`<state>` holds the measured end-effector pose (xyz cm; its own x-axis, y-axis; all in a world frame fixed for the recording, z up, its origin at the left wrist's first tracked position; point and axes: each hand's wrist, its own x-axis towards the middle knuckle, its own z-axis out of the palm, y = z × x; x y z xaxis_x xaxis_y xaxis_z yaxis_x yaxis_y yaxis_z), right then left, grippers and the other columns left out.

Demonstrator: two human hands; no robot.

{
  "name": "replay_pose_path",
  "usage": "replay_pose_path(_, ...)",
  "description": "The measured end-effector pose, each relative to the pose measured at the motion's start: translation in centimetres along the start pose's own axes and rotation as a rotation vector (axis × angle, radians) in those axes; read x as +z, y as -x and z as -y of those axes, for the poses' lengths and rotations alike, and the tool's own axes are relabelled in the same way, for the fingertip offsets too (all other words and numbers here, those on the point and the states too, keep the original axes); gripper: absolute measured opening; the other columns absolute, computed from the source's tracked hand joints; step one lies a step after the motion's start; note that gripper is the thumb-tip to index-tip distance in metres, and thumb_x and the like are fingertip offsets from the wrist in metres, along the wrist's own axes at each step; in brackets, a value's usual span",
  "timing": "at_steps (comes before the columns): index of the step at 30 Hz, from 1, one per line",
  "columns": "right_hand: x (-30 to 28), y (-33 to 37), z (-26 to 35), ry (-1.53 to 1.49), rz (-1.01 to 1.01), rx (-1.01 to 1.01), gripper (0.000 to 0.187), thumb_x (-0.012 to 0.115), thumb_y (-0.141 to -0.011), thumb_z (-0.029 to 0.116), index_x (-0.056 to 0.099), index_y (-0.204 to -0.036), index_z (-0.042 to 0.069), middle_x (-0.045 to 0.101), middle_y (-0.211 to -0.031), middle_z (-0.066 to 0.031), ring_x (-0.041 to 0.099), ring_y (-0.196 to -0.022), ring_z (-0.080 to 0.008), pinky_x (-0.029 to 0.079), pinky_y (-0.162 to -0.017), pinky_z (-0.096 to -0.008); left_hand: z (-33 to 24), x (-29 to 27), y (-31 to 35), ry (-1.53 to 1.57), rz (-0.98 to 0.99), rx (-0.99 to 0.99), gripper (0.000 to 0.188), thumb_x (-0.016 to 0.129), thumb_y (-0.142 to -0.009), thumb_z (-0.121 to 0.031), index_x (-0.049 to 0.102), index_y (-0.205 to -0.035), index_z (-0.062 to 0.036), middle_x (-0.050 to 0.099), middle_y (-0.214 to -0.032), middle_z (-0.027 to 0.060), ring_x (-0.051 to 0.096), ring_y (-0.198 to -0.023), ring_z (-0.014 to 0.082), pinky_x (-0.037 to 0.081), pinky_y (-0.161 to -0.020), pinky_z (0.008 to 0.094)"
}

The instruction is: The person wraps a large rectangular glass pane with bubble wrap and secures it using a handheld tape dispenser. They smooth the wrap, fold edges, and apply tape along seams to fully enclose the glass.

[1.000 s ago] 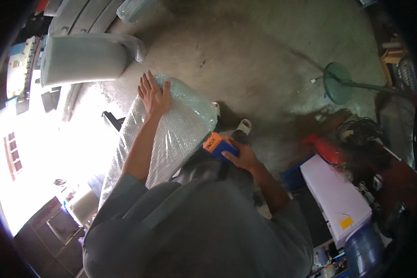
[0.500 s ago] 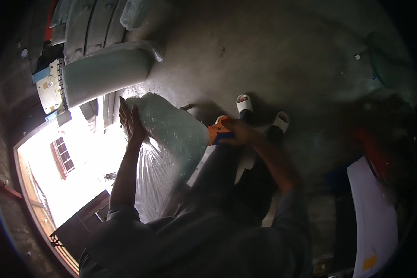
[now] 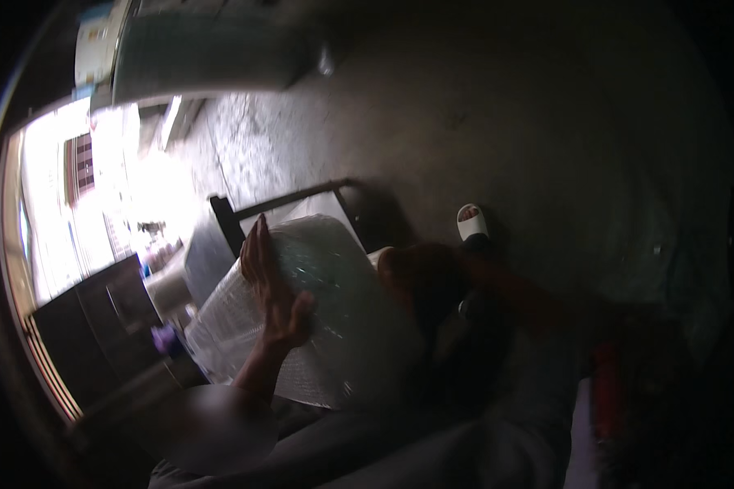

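Head view, dark frame: the black, straight-barred frame (image 3: 226, 224) serves as landmark; glare fills the space to its left, shadow the space to its right.
Wrapped bundle: the broad, bulky bundle in clear, shiny bubble film (image 3: 347, 301) sits on the frame's near side, toward the person's body; whether the frame bears its weight, I cannot tell.
Steadying the film: this seems the step in hand; best done with the whole palm spreading the pressure, the film drawn smooth, and the far edge backed by the other hand so the bundle cannot swing.
Left hand: opened flat (image 3: 271, 293), fingers long and close together, thumb out to the side; it lies against the film just on the near side of the frame's left end, gripping nothing.
Right hand: a dark blur (image 3: 412, 277) by the bundle's right edge, nearer the body than the frame's right end; how far it is open, and whether it holds anything, I cannot tell.
White open-toed sandal: on a foot (image 3: 470, 222), well to the right of the frame.
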<state>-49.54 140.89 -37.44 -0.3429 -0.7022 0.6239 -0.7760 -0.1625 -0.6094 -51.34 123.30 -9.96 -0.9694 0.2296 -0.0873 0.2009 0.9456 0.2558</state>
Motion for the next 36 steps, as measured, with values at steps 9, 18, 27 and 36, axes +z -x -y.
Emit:
replay_pose_path(9, 1.0, -3.9, -8.5, 0.325, 0.034, -0.231, 0.028, 0.067, -0.073, 0.024, 0.064, -0.095, 0.007, 0.062, -0.097, -0.0039, 0.065, -0.098, -0.0227, 0.053, -0.102, -0.0403, 1.5, -0.3, -0.3, -0.049, 0.096, 0.006, 0.113, 0.037, -0.087, -0.080, 0.020, -0.157, 0.0069, 0.029, -0.152, 0.0396, 0.029, -0.142, 0.0524, 0.015, -0.116, 0.0638)
replay_pose_path(18, -3.1, -11.9, -19.3, 0.061, -0.179, -0.317, 0.020, 0.068, -0.073, 0.021, 0.056, -0.087, 0.011, 0.063, -0.090, -0.0014, 0.067, -0.095, -0.0187, 0.052, -0.098, -0.0365, 1.4, 0.2, 1.6, -0.023, 0.034, -0.004, 0.109, 0.034, -0.089, -0.080, 0.025, -0.158, 0.0037, 0.035, -0.149, 0.0406, 0.036, -0.140, 0.0521, 0.014, -0.117, 0.0668)
replay_pose_path(27, -3.3, -23.4, -25.2, 0.133, -0.112, -0.677, 0.009, 0.061, -0.087, 0.022, 0.056, -0.088, 0.015, 0.068, -0.102, -0.0011, 0.066, -0.109, -0.0195, 0.049, -0.105, -0.0356, 0.5, 1.5, 2.4, 0.113, -0.106, -0.113, 0.083, 0.047, -0.085, -0.080, 0.055, -0.145, -0.0242, 0.052, -0.148, 0.0124, 0.040, -0.143, 0.0317, 0.012, -0.123, 0.0536)
replay_pose_path(36, -5.8, -29.1, -24.4, 0.090, -0.062, -0.678, 0.022, 0.059, -0.090, 0.021, 0.057, -0.109, 0.010, 0.070, -0.112, -0.0041, 0.064, -0.115, -0.0198, 0.047, -0.109, -0.0339, 0.9, 0.9, 1.0, 0.083, -0.041, -0.099, 0.067, 0.035, -0.097, -0.067, 0.054, -0.148, -0.0280, 0.053, -0.151, 0.0071, 0.043, -0.143, 0.0252, 0.010, -0.125, 0.0510)
